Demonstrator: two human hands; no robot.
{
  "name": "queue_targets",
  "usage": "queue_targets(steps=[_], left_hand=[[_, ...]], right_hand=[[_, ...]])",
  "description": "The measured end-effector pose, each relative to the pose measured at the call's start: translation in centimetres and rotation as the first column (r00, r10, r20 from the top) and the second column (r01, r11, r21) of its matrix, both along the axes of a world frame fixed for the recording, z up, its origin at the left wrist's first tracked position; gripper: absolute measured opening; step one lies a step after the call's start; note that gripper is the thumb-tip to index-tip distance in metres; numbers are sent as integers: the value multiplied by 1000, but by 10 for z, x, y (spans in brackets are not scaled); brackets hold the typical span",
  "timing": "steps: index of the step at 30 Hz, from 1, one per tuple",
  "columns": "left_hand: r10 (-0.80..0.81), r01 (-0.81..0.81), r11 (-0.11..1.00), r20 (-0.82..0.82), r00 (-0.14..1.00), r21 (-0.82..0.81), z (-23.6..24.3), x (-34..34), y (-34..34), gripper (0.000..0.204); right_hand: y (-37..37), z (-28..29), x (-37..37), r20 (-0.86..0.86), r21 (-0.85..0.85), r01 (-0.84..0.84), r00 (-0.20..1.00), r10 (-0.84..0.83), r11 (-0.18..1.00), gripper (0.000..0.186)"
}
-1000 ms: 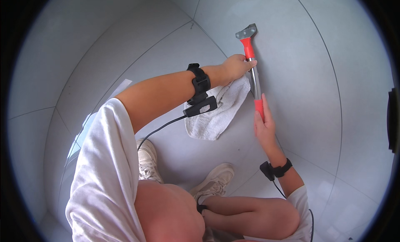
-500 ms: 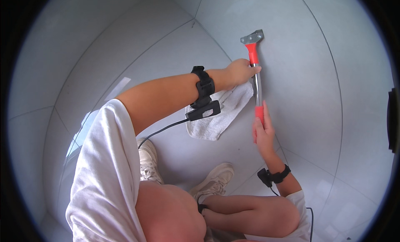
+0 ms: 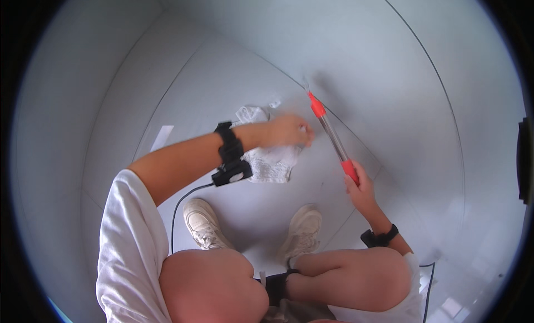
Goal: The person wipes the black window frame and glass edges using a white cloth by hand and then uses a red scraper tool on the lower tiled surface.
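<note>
A long-handled scraper (image 3: 332,137) with red ends and a metal shaft slants up from my right hand (image 3: 362,190). My right fingers are wrapped round its lower red grip. The scraper's head is seen nearly edge-on and blurred, close to the line where floor and wall meet. My left hand (image 3: 288,130) is off the scraper, to the left of its shaft. Motion smears its fingers, which look curled, and I cannot tell whether they hold anything. Below and behind that hand lies a crumpled white cloth (image 3: 271,170) on the floor, partly hidden by it.
Pale grey tiled walls (image 3: 389,73) rise around the tiled floor (image 3: 328,212). My two cream shoes (image 3: 201,220) stand below the cloth. Black bands with small boxes (image 3: 232,173) sit on both wrists, with a dark cable (image 3: 175,223) running from the left one.
My left hand has let go of the scraper's shaft and moved left over the cloth. The scraper has turned edge-on, and its head has dropped from the wall area toward the floor line.
</note>
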State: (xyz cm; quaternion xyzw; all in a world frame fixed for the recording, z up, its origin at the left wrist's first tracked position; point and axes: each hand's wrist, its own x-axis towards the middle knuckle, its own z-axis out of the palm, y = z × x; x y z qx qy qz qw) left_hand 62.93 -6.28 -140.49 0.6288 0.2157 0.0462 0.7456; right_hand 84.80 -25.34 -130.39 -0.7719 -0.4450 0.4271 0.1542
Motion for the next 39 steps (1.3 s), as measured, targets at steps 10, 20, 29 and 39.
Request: queue_targets(steps=[10,20,29,39], left_hand=[[-513,617,784,-493,703,63,48,-35,-17,28],[-461,727,583,-589,664,362,206,-24,10,15],[-338,676,644,-660,671,358,203,-3,2,18],[23,2,998,-431,902,59,75,117,-72,42]], right_hand=[[-82,-74,39,317,191,84,938,-142,978,41],[-67,-71,41,362,358,-16,924,-122,934,36],[-45,-66,35,288,471,-3,946,-151,882,31],[-69,-63,48,113,444,113,977,-181,889,41]])
